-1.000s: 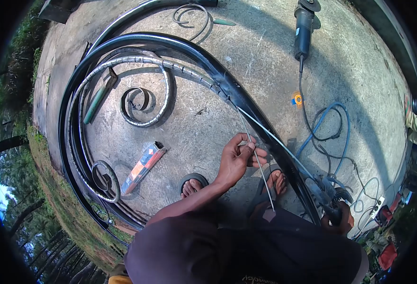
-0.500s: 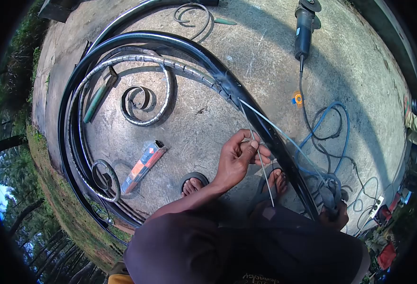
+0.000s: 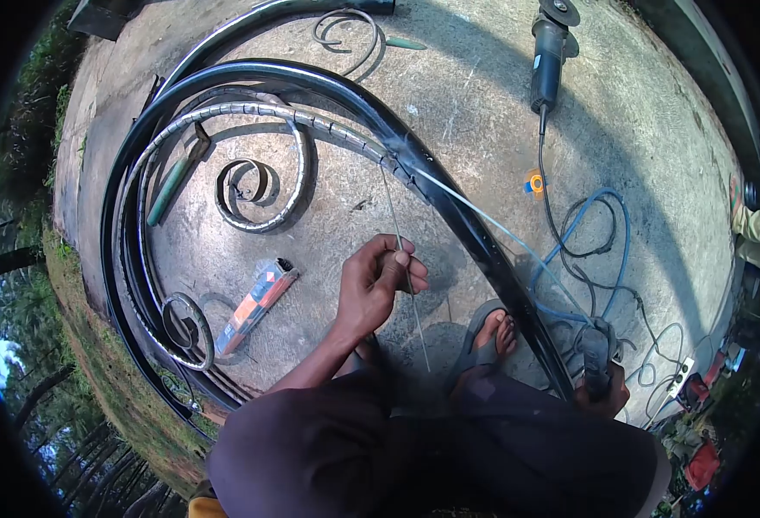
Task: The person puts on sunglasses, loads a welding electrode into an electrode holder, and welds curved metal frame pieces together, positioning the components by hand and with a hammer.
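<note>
left hand (image 3: pixel 375 281) and thin rod (image 3: pixel 418 320) farther left

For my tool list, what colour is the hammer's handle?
The handle is green, clearest in the head view.

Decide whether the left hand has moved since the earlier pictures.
Yes: the left hand has moved toward the picture's left, nearer the orange-and-blue box.

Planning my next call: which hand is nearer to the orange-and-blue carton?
The left. The left hand, holding a thin rod, is to the right of the carton. The right hand, gripping the electrode holder, is much farther right, beyond the black tube.
</note>
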